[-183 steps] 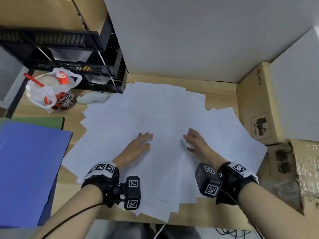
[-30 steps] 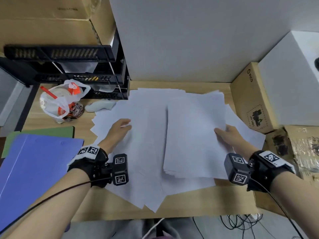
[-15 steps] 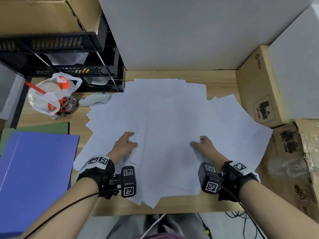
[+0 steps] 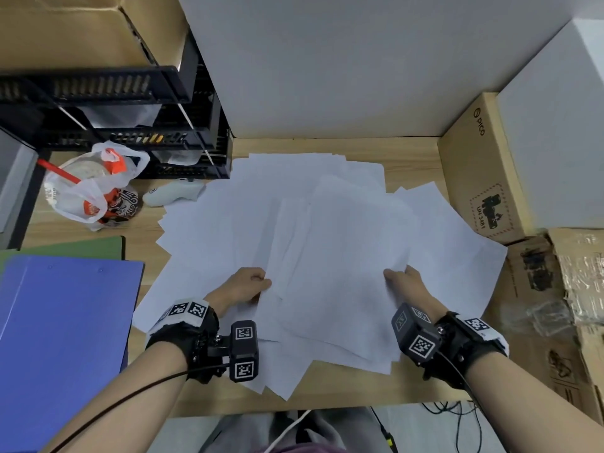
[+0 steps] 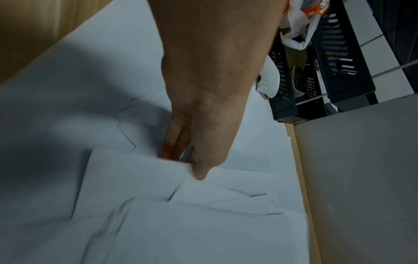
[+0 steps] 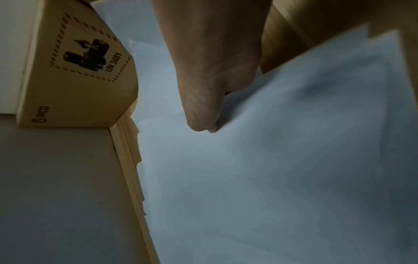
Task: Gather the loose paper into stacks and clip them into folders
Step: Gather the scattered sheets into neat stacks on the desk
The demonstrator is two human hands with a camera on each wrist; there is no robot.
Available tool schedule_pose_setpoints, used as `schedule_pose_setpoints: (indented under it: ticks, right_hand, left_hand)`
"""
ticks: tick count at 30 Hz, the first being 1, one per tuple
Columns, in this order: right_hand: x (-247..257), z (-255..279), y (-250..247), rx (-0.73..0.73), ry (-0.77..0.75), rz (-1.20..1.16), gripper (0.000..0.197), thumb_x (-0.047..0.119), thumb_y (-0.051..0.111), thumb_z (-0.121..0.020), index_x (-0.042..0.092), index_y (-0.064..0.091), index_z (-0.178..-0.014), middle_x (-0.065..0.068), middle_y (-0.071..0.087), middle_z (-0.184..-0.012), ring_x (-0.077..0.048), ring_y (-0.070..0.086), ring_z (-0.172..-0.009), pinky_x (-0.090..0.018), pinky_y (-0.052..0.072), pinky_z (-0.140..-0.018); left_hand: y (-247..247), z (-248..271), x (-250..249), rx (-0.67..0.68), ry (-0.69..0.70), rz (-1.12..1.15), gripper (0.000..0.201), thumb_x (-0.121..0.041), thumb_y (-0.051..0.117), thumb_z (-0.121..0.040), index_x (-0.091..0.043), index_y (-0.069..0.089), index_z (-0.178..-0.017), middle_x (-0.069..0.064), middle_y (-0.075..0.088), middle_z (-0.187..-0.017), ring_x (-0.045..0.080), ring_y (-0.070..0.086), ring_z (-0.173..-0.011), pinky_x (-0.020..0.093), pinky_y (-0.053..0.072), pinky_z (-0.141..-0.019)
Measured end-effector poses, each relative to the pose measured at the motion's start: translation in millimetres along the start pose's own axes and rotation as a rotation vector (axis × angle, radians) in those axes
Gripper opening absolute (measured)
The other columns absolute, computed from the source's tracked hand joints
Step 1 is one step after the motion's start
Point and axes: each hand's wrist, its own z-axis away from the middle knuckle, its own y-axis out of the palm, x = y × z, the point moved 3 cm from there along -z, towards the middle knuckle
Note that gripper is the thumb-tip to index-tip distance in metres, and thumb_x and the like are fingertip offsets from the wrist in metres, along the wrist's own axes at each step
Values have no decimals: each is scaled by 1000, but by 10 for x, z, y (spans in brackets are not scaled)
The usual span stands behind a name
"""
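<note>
Several loose white paper sheets (image 4: 294, 197) lie fanned across the middle of the wooden desk (image 4: 408, 152). On top of them sits a partly gathered bundle of sheets (image 4: 340, 256). My left hand (image 4: 245, 286) pinches the bundle's left edge, thumb on top and fingers under the paper (image 5: 140, 178). My right hand (image 4: 403, 281) grips its right edge, the thumb pressed on the sheets (image 6: 271, 160). A blue folder (image 4: 65, 338) lies at the left, over a green folder (image 4: 81, 248).
A black tray rack (image 4: 108, 125) stands at the back left, with a bagged drink cup (image 4: 88, 188) and a white controller (image 4: 173, 194) before it. A cardboard box (image 4: 480, 171) and flattened cartons (image 4: 562, 289) line the right side. The desk's front edge (image 4: 327, 403) is near.
Both hands have closed on the edges of a top bundle of sheets and drawn them together a little; half a second ago they lay flatter on the spread paper.
</note>
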Motion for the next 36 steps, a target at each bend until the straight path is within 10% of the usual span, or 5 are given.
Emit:
schedule_pose_setpoints:
  ticks: [5,12,17,27,36]
  right_hand:
    - [-118,32,234,128,-4,96,32,-9,42,-92,-5,52,-123,-21,62,-96,-25,58,-70,-21,46,-47]
    - [-129,126,412,278,-20,72,28,2,49,-93,7,59,-119,-16,70,-106,-33,69,-92,-43,58,-79]
    - [52,197,322,275,-71,-104,36,7,62,-89,2,57,-124,-18,72,-104,-33,72,-86,-38,57,-68]
    - [1398,1222,242,297,-713,-241,33,19,64,-92,9,59,-123,-7,69,-121,-23,65,-113,-33,52,-94]
    - [1047,1330,679,212,-696,19,31,14,51,-97,13,58,-128,6,67,-119,-10,63,-109,-34,50,-95]
  left_hand:
    - [68,-1,-66,36,10,34,41,-20,53,-96,-14,40,-134,0,51,-129,14,50,-112,21,44,-84]
    - [230,-28,-241,61,149,175,49,-23,69,-89,-18,48,-133,-5,60,-126,12,59,-112,15,47,-84]
    - [176,189,-566,16,310,237,29,-17,62,-94,-19,59,-122,-11,65,-109,1,62,-95,1,44,-70]
    - [-733,1014,-1133,-169,778,610,28,-22,80,-74,-26,74,-101,-3,74,-109,14,69,-104,24,55,-83]
    - [-527,1010,-715,-393,662,572,26,-9,79,-76,-24,69,-94,-21,73,-82,-4,69,-81,16,54,-73]
